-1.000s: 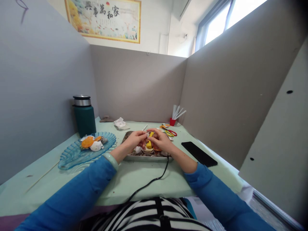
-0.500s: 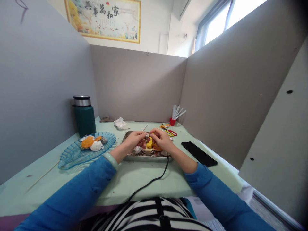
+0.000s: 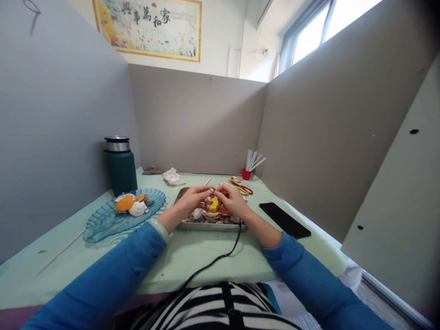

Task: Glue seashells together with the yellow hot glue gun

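Two hands meet over the tray (image 3: 206,226), the left hand (image 3: 191,201) pinching a small piece (image 3: 211,190) in its fingers while the right hand (image 3: 232,200) has thumb and forefinger right up at it, though whether these grip it too I cannot tell. A light hold and steady wrists would probably serve best here, with the piece clear of the shells (image 3: 197,213) and the yellow tool (image 3: 213,204) beneath so that nothing snags. It looks pale and tiny, mostly hidden by the fingertips, its exact shape too small to make out.
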